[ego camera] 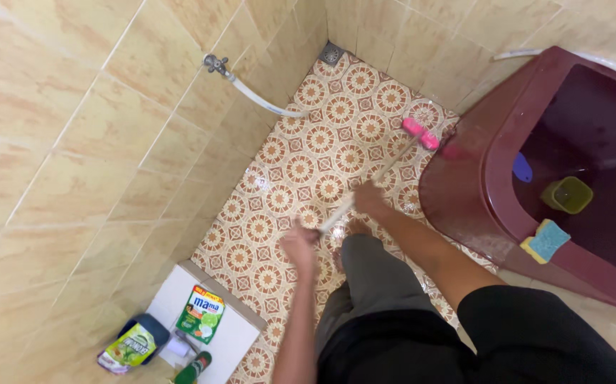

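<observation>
I saw my left hand [299, 244] clenched on the near end of the pale, thin brush handle [375, 178] and my right hand [368, 198] wrapped round it farther up. Its pink brush head [420, 133] sat far right, just beside the glossy maroon tub [464, 185]. Patterned floor tiles [308, 149] lay open to the left wall.
</observation>
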